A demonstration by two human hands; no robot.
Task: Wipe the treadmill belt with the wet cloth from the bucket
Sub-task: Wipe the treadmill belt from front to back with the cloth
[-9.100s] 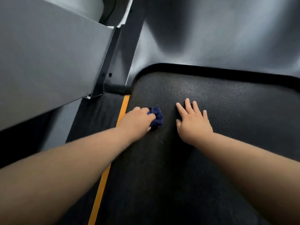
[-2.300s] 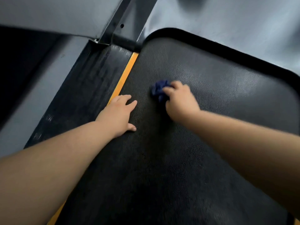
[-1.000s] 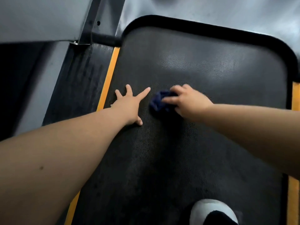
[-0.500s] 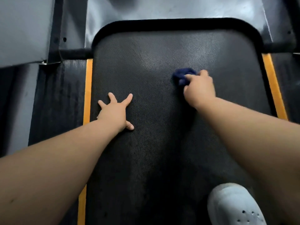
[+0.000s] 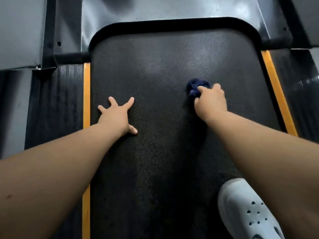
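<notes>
From my feed, the dark blue cloth (image 5: 196, 87) sits bunched into a small wad on the treadmill belt (image 5: 164, 66), right of the belt's middle and well short of its curved front edge. The right hand (image 5: 211, 100) is on top of it, fingers curled round the wad and pressing it against the textured black surface; only the front of the cloth shows past the knuckles. I cannot tell from here whether the cloth is wet. The left hand (image 5: 117, 116) lies flat on the belt's left part, holding nothing, fingers spread wide and thumb out to the side, close to the left orange stripe (image 5: 86, 94). A matching orange stripe (image 5: 276, 94) runs along the belt's right edge. Outside the left stripe I see the ribbed black side rail (image 5: 57, 104). Ahead of the belt lies the grey front cover (image 5: 164, 9), with dark uprights at both corners. Near my lower right, a white perforated clog (image 5: 245, 209) stands on the belt under the right forearm.
</notes>
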